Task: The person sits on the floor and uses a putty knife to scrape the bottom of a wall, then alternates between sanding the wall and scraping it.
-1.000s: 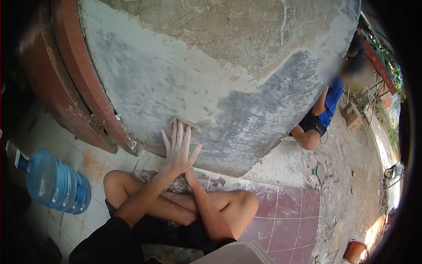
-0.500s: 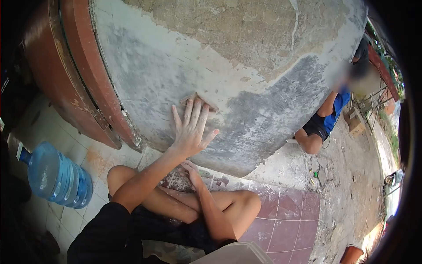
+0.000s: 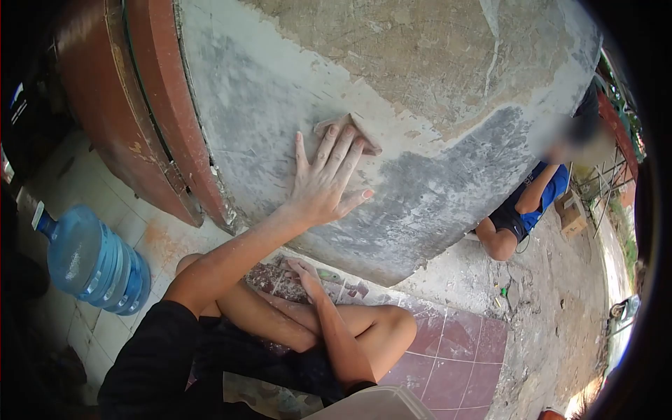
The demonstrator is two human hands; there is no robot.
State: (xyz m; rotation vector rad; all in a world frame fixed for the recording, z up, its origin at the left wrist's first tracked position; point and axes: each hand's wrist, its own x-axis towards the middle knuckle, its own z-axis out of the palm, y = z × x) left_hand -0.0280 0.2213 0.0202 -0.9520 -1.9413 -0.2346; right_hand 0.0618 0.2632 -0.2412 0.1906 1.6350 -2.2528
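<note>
My left hand (image 3: 325, 175) lies against the plastered wall (image 3: 420, 196), fingers spread and dusted pale. Its middle fingertips press a folded brownish sheet that looks like sandpaper (image 3: 367, 138) onto the surface; the sheet's edges stick out beyond the fingers. Low down by the wall's foot, my right hand (image 3: 305, 271) rests over my crossed legs, fingers loosely extended, with no object visible in it. Just beside it on the dusty tiles lies a tool with a green handle (image 3: 329, 276).
A blue water jug (image 3: 98, 259) lies tilted on white tiles at the left, near a red-brown wooden frame (image 3: 164, 105). Maroon tiles (image 3: 448, 364) run to the right. A person in blue (image 3: 535, 196) sits past the wall's corner, near a cardboard box (image 3: 571, 213).
My left hand and the sheet have slid up and to the right along the wall. My right hand has shifted slightly, and the green handle beside it now shows. The view has tilted a little.
</note>
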